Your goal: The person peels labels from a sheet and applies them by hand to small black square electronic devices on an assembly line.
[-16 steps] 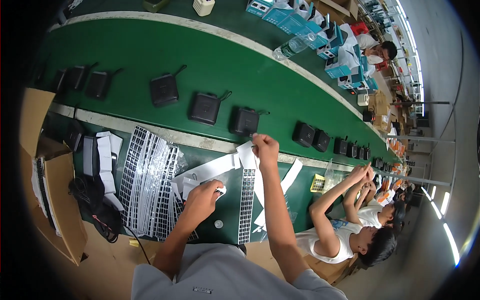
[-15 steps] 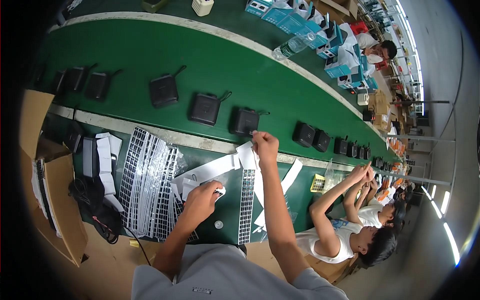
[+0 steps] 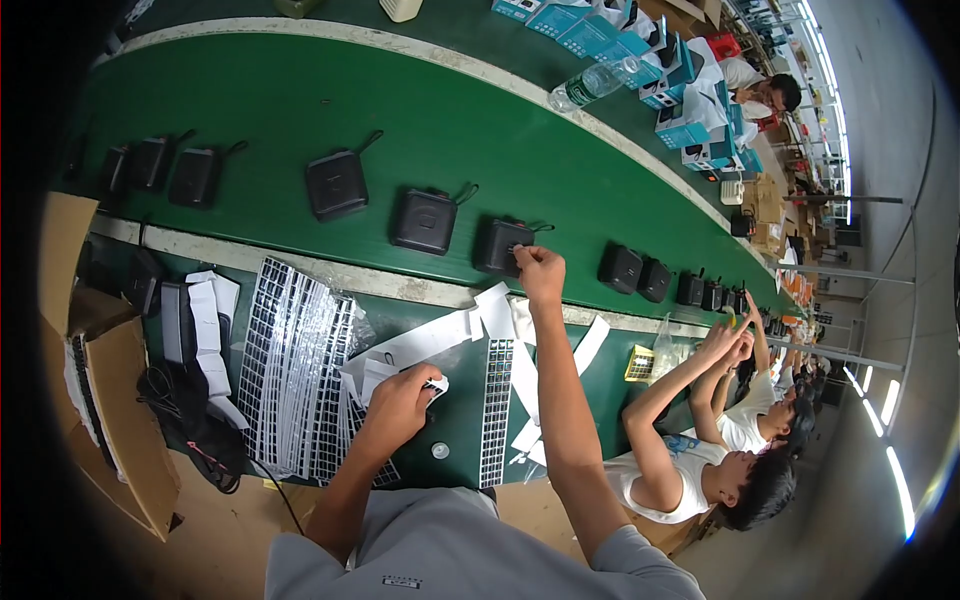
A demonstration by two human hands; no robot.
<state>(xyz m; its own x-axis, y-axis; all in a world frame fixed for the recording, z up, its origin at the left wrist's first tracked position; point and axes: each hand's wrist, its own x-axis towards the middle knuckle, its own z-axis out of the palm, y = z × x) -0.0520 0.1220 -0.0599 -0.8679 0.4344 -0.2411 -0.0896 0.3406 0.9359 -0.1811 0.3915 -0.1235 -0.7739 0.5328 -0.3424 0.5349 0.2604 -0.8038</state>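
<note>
Over the near bench, my left hand (image 3: 398, 408) is closed around a small white-and-dark piece (image 3: 436, 387), mostly hidden by my fingers. My right hand (image 3: 542, 274) reaches forward over the belt edge. Its thumb and fingers are pinched together against the front of a black boxy device (image 3: 498, 246) with a wrist loop; whatever they hold is too small to make out. Similar black devices, such as one (image 3: 424, 221) just left of it, stand in a row along the green belt (image 3: 420, 110). Below my right hand lies a narrow sheet of small dark stickers (image 3: 496, 410).
Stacked sticker sheets (image 3: 295, 370) and white paper strips (image 3: 425, 340) cover the bench. A small round whitish piece (image 3: 440, 451) lies near me. An open carton (image 3: 130, 410) stands left; co-workers sit right. Across the belt are a plastic bottle (image 3: 590, 85) and blue boxes (image 3: 685, 120).
The black devices have shifted slightly right along the belt. My right hand has moved forward, bringing its fingertips from the device's lower edge onto its front. My left hand stays nearly in place.
</note>
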